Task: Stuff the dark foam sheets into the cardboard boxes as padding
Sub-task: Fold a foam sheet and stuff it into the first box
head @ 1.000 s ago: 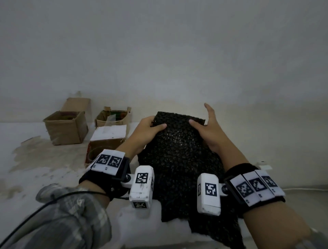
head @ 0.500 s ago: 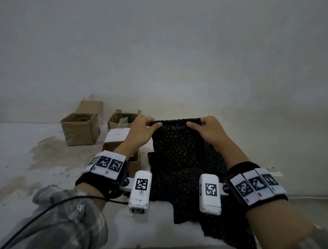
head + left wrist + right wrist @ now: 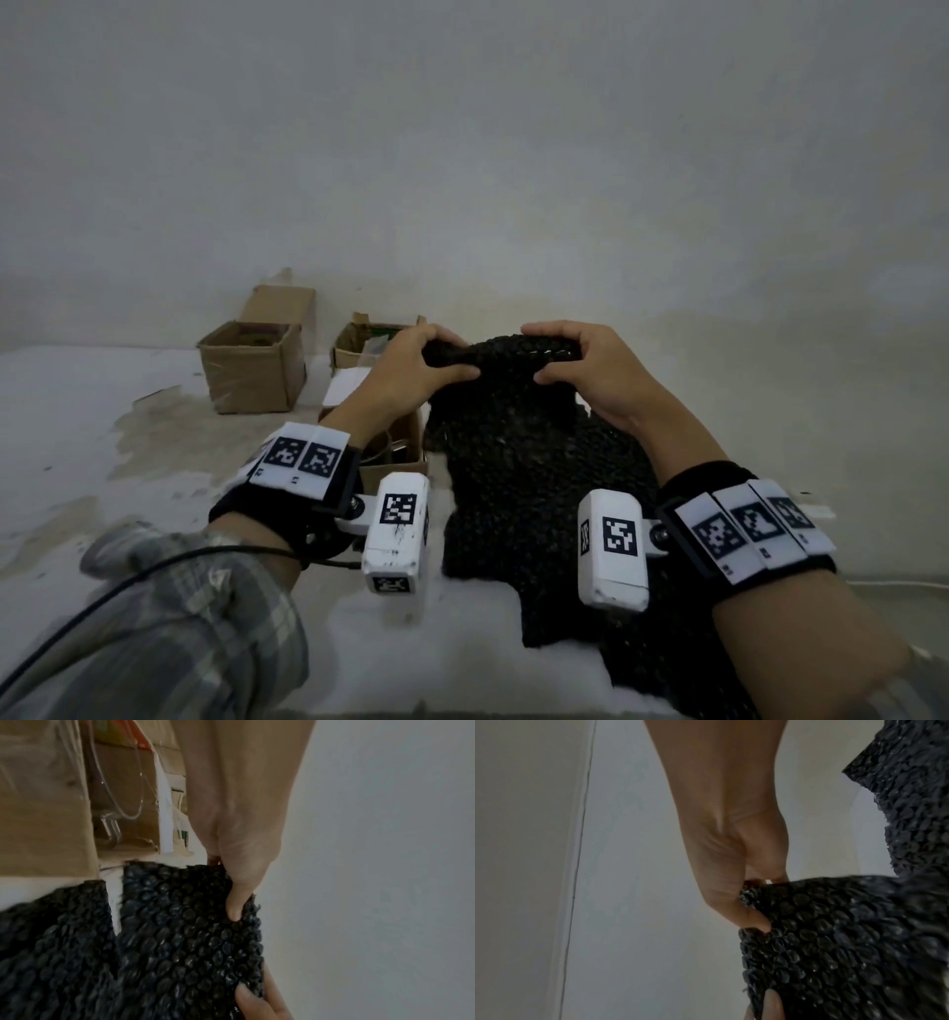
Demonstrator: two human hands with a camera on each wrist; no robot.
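Observation:
A dark bubbly foam sheet (image 3: 518, 462) is lifted at its far edge, which is rolled over toward me. My left hand (image 3: 411, 367) grips the left end of that rolled edge, thumb under, fingers curled over the top. My right hand (image 3: 585, 370) grips the right end the same way. In the left wrist view the left thumb (image 3: 236, 906) presses into the foam sheet (image 3: 180, 933). The right wrist view shows the right hand (image 3: 734, 902) pinching the foam sheet (image 3: 834, 943). More dark foam (image 3: 667, 642) lies beneath on the white surface. Cardboard boxes (image 3: 251, 367) stand at the left.
An open box (image 3: 395, 462) sits just under my left wrist with a white flap (image 3: 344, 385). Another open box (image 3: 359, 342) with coloured contents stands behind it against the pale wall. A stained patch marks the white surface at left. A thin cable runs along my left sleeve.
Both hands went from lying on the sheet's far edge to curling round it. They have rolled that edge over toward me and bunched it tighter. The view has shifted left to right slightly.

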